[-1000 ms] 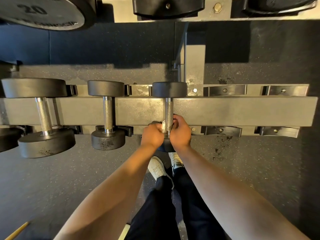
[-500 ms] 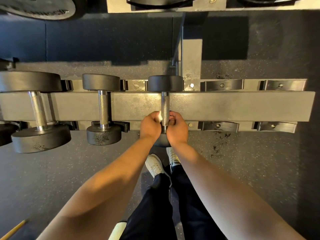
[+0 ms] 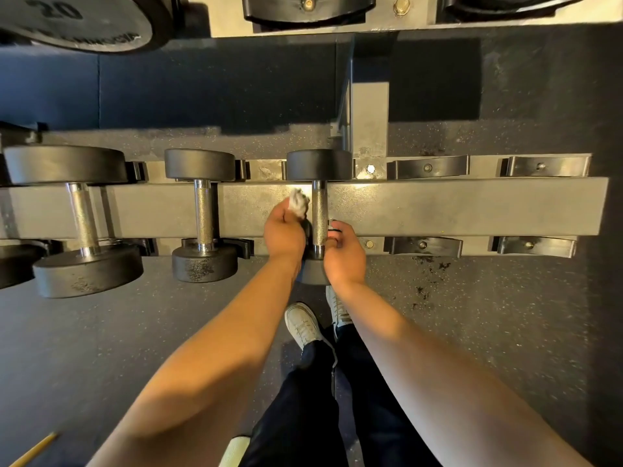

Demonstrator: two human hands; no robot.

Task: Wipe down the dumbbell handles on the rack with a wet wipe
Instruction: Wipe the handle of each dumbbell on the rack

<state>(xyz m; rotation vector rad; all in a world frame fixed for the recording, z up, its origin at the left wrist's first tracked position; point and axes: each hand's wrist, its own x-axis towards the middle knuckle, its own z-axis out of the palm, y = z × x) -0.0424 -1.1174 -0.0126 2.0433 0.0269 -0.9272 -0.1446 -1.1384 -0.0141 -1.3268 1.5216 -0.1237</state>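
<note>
- The dumbbell (image 3: 318, 165) being cleaned lies across the rack (image 3: 472, 210). Its long axis runs straight away from the person: the far head sits beyond the flat beam, and the near head is mostly hidden behind the wrists.
- Its metal handle (image 3: 319, 215) crosses the beam, bare and in full view between the two hands.
- The wipe (image 3: 299, 203), a crumpled white wad, sits just left of the handle near its far end. Whether it touches the metal cannot be told.
- The left hand (image 3: 285, 234) pinches the wipe at its fingertips, on the left of the handle.
- The right hand (image 3: 345, 254) is just right of the handle's near end with its fingers curled. Whether they grip the handle cannot be told.
- Left along the rack lie a second dumbbell (image 3: 204, 214) and then a larger third dumbbell (image 3: 82, 217), both parallel to the first.
- Right of the hands, black brackets (image 3: 428, 167) line both edges of the beam.
- A plate (image 3: 74, 21) marked 20 shows at the top left.
- White shoes (image 3: 303, 323) stand on the speckled floor (image 3: 505, 332) below the hands.
</note>
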